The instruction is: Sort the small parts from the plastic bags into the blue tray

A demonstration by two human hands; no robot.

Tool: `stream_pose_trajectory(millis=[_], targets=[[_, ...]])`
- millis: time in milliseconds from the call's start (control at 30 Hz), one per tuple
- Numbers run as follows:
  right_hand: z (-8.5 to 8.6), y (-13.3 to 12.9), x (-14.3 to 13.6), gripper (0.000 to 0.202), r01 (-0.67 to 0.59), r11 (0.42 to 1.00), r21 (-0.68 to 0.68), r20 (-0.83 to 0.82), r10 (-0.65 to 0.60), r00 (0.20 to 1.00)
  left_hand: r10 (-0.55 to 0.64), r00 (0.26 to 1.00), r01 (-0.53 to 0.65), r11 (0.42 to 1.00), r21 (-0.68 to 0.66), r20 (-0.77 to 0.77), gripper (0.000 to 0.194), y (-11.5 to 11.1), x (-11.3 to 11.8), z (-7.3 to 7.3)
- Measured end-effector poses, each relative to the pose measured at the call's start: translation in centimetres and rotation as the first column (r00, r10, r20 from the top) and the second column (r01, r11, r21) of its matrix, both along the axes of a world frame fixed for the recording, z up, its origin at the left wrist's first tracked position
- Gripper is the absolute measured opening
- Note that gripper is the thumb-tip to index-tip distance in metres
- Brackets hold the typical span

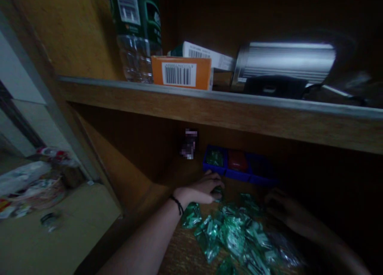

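Observation:
My left hand, a dark cord around its wrist, is closed with its fingers curled over a small green plastic packet. Just behind its fingertips stands a blue divided box; green packets lie in the left compartment, something red in the middle one, and the right one is too dark to make out. In deep shadow on the right, my right hand hovers or rests beside the pile; its fingers are too dim to read. Between my forearms spreads a heap of shiny green packets on the wooden shelf.
Overhead, the upper shelf edge crosses the view. It carries a plastic bottle, an orange box, a white box and a silvery cylinder. A basket sits on the floor at left, near a clear jar.

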State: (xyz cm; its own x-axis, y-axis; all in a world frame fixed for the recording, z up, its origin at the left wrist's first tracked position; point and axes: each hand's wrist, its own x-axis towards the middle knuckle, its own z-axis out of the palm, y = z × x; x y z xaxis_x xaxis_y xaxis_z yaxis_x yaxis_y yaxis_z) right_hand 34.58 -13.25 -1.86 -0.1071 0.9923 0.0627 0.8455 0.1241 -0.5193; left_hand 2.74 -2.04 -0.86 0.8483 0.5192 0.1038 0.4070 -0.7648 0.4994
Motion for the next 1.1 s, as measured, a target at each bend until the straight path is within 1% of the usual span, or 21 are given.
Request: stream_pose_trajectory(millis=[100, 167, 233, 333, 400, 467, 533, 600, 700, 767, 867, 933, 967, 1067, 1100], targets=[[0.2, 0.1, 0.1, 0.026, 0.050, 0.999, 0.002, -0.041, -0.050, 0.998, 0.028, 0.999, -0.027, 0.998, -0.062, 0.023, 0.025, 0.0, -0.1, -0.1], [0.5, 0.0, 0.3, 0.029, 0.118, 0.993, -0.004, -0.111, -0.117, 0.987, 0.063, 0.997, -0.057, 0.990, -0.125, 0.040, 0.019, 0.1, -0.2, -0.3], [0.8, 0.0, 0.5, 0.030, 0.188, 0.982, 0.030, -0.195, -0.179, 0.964, 0.098, 0.991, -0.081, 0.980, -0.180, 0.087, 0.014, 0.3, -0.3, -0.7], [1.1, 0.1, 0.4, 0.030, 0.273, 0.956, 0.104, -0.358, -0.220, 0.907, 0.146, 0.964, -0.088, 0.964, -0.252, 0.222, 0.011, 0.9, -0.3, -1.3], [1.3, 0.1, 0.0, 0.037, 0.296, 0.949, 0.107, -0.466, -0.215, 0.858, 0.179, 0.924, -0.073, 0.951, -0.302, 0.339, 0.011, 1.3, -0.3, -1.4], [1.3, 0.1, -0.5, 0.042, 0.289, 0.953, 0.089, -0.523, -0.202, 0.828, 0.205, 0.881, -0.057, 0.941, -0.334, 0.427, 0.012, 1.7, -0.3, -1.3], [1.4, 0.0, -0.8, 0.039, 0.266, 0.961, 0.079, -0.531, -0.186, 0.827, 0.219, 0.863, -0.055, 0.937, -0.345, 0.455, 0.016, 2.0, -0.4, -0.9], [1.4, -0.1, -0.9, 0.034, 0.249, 0.965, 0.082, -0.525, -0.171, 0.834, 0.237, 0.867, -0.086, 0.937, -0.338, 0.438, 0.022, 2.1, -0.5, -0.5], [1.5, -0.2, -1.0, 0.023, 0.223, 0.965, 0.134, -0.510, -0.126, 0.851, 0.270, 0.870, -0.137, 0.936, -0.323, 0.413, 0.024, 2.1, -0.5, 0.0], [1.6, -0.1, -1.0, 0.017, 0.204, 0.963, 0.175, -0.483, -0.097, 0.870, 0.279, 0.863, -0.126, 0.926, -0.355, 0.421, 0.023, 2.0, -0.5, 0.1], [1.9, 0.0, -1.1, 0.017, 0.187, 0.965, 0.182, -0.454, -0.086, 0.887, 0.274, 0.845, -0.066, 0.905, -0.420, 0.459, 0.022, 1.9, -0.6, 0.2], [2.1, 0.0, -1.3, 0.019, 0.185, 0.969, 0.165, -0.449, -0.094, 0.889, 0.291, 0.801, -0.067, 0.912, -0.404, 0.524, 0.021, 1.9, -0.8, 0.2], [2.2, -0.1, -1.3, 0.021, 0.187, 0.970, 0.154, -0.441, -0.102, 0.892, 0.311, 0.757, -0.090, 0.921, -0.380, 0.575, 0.021, 1.9, -0.9, 0.3], [2.2, -0.2, -1.4, 0.025, 0.207, 0.973, 0.101, -0.409, -0.149, 0.900, 0.372, 0.584, -0.224, 0.928, -0.298, 0.721, 0.024, 2.1, -1.2, 0.6], [2.1, -0.1, -1.4, 0.027, 0.210, 0.974, 0.082, -0.401, -0.161, 0.902, 0.384, 0.551, -0.270, 0.922, -0.277, 0.741, 0.026, 2.2, -1.2, 0.7]])
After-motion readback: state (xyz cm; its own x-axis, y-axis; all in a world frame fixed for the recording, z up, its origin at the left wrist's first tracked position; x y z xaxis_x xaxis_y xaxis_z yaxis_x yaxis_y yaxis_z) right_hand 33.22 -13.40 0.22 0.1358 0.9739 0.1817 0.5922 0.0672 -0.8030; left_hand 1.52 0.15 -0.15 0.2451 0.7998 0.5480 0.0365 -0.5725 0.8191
